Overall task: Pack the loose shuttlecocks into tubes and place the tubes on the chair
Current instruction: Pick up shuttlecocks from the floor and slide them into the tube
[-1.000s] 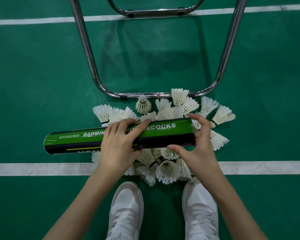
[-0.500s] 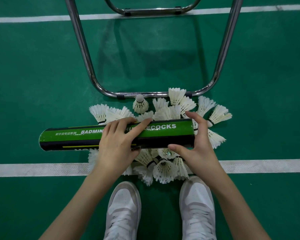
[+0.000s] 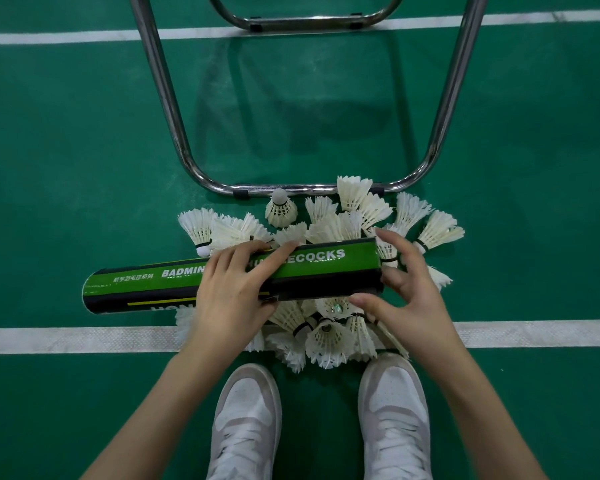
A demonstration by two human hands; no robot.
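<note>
A green and black shuttlecock tube [image 3: 329, 268] lies level, crosswise, just above a heap of several white feather shuttlecocks [image 3: 329, 336] on the green court floor. My left hand [image 3: 232, 292] wraps over the tube's middle and holds it. My right hand [image 3: 407, 296] is at the tube's right end, thumb below and fingers spread around the end; whether that end is capped I cannot tell. One shuttlecock [image 3: 280, 208] stands cork up near the chair's chrome base bar [image 3: 291, 189]. The chair seat is out of view.
The chair's chrome tube legs [image 3: 160, 91] rise on both sides beyond the heap. A white court line [image 3: 534, 332] runs across under the heap. My two white shoes [image 3: 246, 420] stand just below it. Another white line crosses far behind.
The tube has stayed in both hands, almost still. My right hand's fingers have shifted slightly around the tube's right end.
</note>
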